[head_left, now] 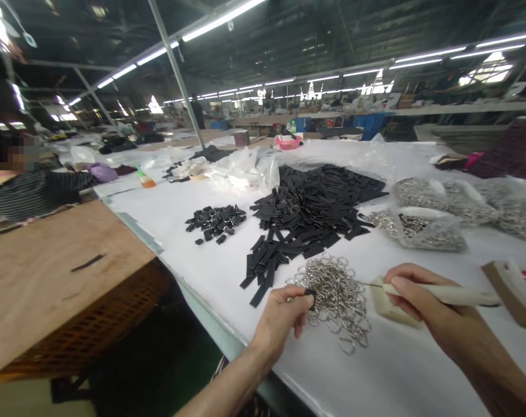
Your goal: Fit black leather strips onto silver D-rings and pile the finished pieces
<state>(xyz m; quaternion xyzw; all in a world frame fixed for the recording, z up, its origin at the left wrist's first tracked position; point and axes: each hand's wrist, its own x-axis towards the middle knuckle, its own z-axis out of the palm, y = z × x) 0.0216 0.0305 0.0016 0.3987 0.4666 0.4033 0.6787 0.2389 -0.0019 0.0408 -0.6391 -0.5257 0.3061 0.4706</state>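
Observation:
My left hand (280,315) pinches a small folded black webbing piece (310,299) between thumb and fingers. Whether a ring sits in the fold is hidden. Close beside it lies a heap of silver D-rings (339,298), one apart at the front. In my right hand (423,298) is a white-handled tool (454,294) with a thin metal tip pointing left, above the right side of the D-rings. Below that hand rests a pale yellow block (388,310). Beyond the rings spreads a big pile of black strips (315,200); a smaller pile of black loops with rings (215,223) lies to the left.
Clear bags of metal rings (432,231) stand at the right, near a cardboard piece (506,295). Plastic bags (241,171), an orange-filled bottle (145,178) and a pink basket (288,142) are farther back. A wooden table (63,278) adjoins at left, where a person (24,185) sits.

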